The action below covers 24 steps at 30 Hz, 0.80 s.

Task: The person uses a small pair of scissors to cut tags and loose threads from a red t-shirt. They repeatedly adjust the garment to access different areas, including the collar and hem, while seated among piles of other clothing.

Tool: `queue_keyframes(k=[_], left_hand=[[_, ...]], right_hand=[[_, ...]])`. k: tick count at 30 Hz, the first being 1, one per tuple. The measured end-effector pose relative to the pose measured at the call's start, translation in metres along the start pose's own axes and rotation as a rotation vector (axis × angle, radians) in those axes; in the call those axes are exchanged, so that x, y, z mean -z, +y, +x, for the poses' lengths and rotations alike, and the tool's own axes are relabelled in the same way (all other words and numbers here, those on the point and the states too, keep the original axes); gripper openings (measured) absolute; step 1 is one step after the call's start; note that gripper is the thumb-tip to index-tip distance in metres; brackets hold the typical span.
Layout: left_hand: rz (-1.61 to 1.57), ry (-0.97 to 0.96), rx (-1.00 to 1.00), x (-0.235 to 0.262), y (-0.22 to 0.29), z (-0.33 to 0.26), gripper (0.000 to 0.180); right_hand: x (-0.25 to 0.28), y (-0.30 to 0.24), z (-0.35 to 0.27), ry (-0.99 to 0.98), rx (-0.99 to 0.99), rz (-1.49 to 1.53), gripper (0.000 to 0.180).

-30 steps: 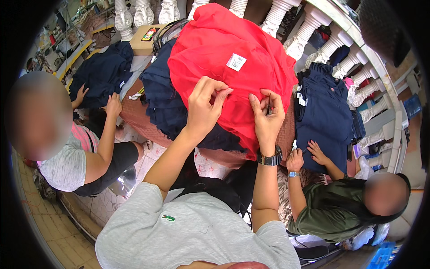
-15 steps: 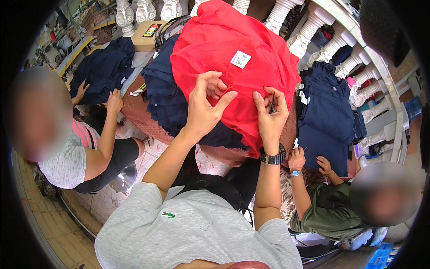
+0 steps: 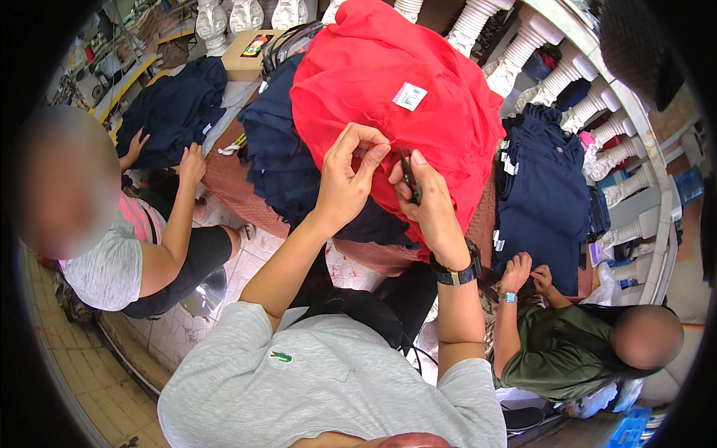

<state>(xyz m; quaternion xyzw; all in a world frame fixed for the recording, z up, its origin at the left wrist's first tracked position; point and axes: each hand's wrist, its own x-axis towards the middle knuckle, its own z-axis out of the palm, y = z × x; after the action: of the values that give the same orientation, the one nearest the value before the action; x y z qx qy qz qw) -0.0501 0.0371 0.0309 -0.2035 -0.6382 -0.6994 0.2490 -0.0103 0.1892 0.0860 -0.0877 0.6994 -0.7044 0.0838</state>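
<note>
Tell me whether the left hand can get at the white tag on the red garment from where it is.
Probably yes. The left hand pinches the red garment just below the white tag, which lies uncovered on top. The right hand, with its small dark tool, sits lower and off that path.

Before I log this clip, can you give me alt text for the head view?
A person's left hand pinches a red garment while the right hand, wearing a black wristwatch, holds small dark snips against the fabric. Navy garments lie piled beneath, and two other people sit on either side handling more navy clothing.
</note>
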Motion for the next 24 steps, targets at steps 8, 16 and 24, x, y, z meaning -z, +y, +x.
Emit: queue_keyframes(k=[8,16,24], left_hand=[[-0.093,-0.029,0.017,0.000,0.009,-0.001,0.004],[-0.061,-0.039,-0.043,0.000,0.009,-0.001,0.004],[-0.151,0.027,0.037,-0.002,-0.001,-0.004,0.012]], right_hand=[[-0.002,-0.002,0.011,-0.014,-0.066,0.052,0.047],[-0.004,-0.003,0.019,0.008,-0.107,0.160,0.040],[0.003,0.010,0.023,-0.072,-0.015,0.152,0.041]])
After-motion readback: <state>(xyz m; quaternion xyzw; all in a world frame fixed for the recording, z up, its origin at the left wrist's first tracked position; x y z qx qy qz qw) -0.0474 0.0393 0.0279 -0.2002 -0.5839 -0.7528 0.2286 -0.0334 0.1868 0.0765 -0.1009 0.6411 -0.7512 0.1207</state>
